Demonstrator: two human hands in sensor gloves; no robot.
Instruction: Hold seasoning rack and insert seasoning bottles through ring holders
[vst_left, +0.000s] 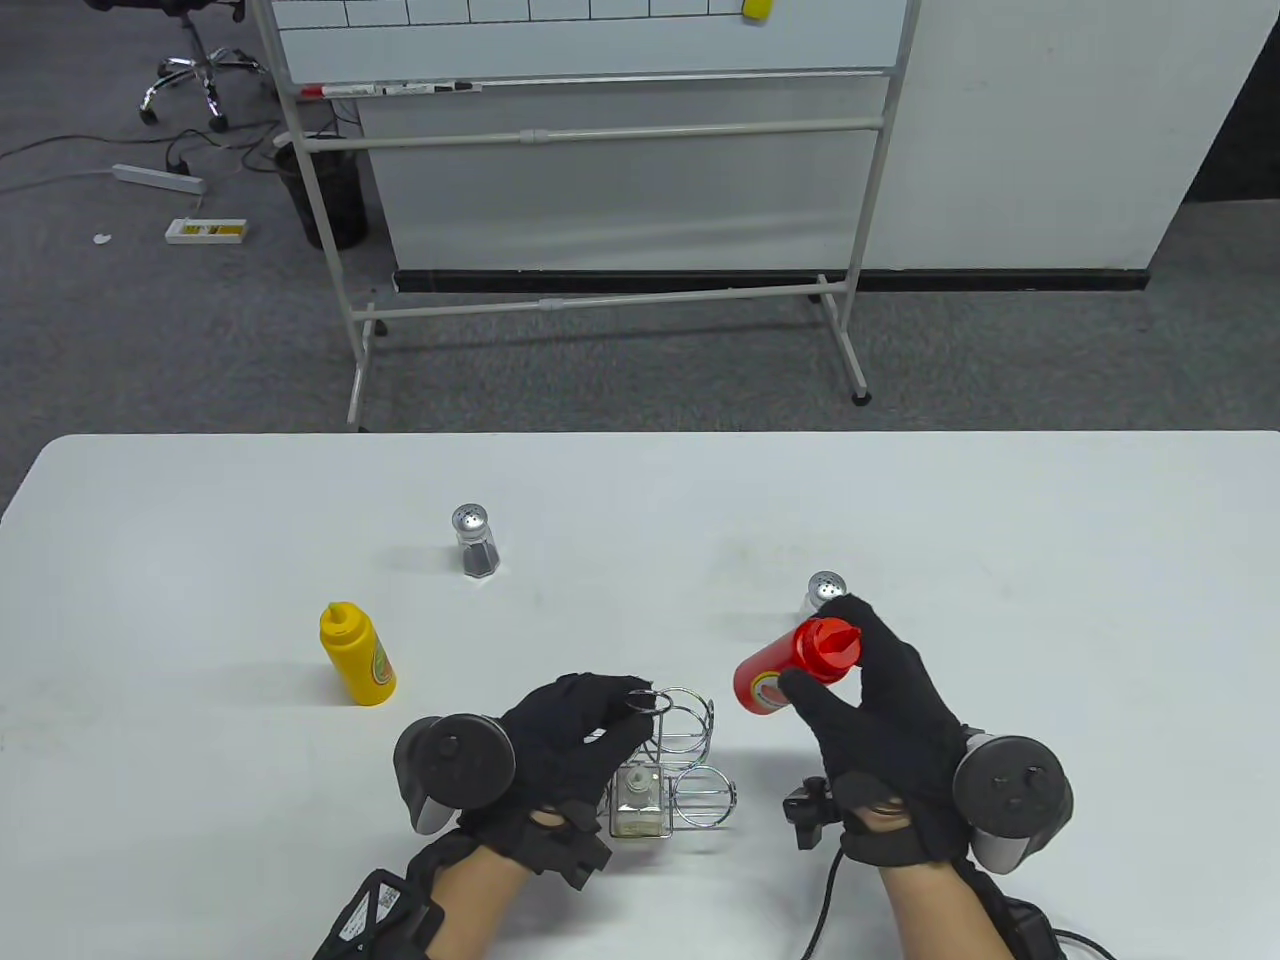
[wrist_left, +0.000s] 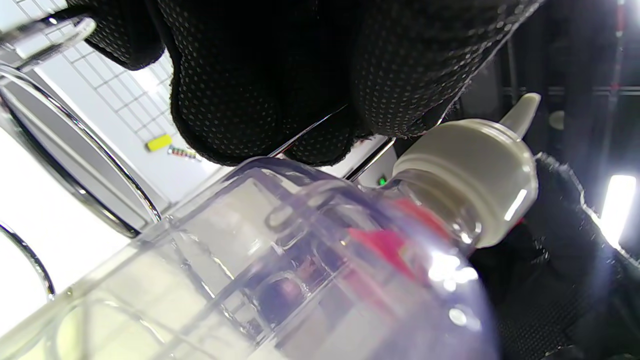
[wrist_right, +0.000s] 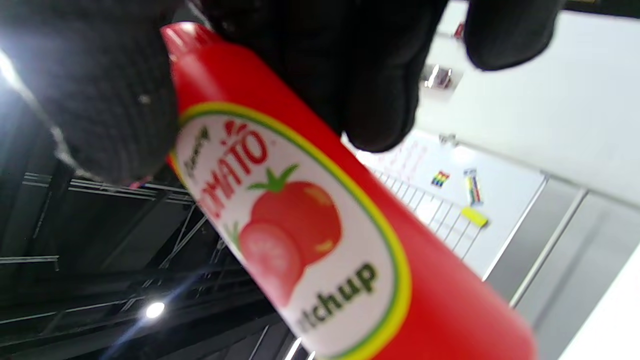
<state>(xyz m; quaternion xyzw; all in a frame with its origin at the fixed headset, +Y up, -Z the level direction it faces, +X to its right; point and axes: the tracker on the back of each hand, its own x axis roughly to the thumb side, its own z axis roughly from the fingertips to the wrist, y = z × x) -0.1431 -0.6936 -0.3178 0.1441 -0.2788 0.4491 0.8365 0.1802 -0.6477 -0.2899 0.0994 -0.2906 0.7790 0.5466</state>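
Note:
The wire seasoning rack (vst_left: 690, 745) stands at the table's front middle, with a clear bottle (vst_left: 640, 798) in its near-left ring. My left hand (vst_left: 590, 725) grips the rack's top ring handle. In the left wrist view the clear bottle (wrist_left: 280, 270) with its pale cap (wrist_left: 475, 170) fills the frame under my fingers (wrist_left: 280, 75). My right hand (vst_left: 860, 690) holds the red ketchup bottle (vst_left: 790, 665) by its neck, tilted, lifted to the right of the rack. The ketchup bottle's label (wrist_right: 295, 225) shows in the right wrist view.
A yellow mustard bottle (vst_left: 357, 655) stands at the left. A dark pepper shaker (vst_left: 476, 542) stands farther back. A second shaker (vst_left: 823, 592) stands just behind my right hand. A whiteboard stand (vst_left: 600, 200) is beyond the table's far edge.

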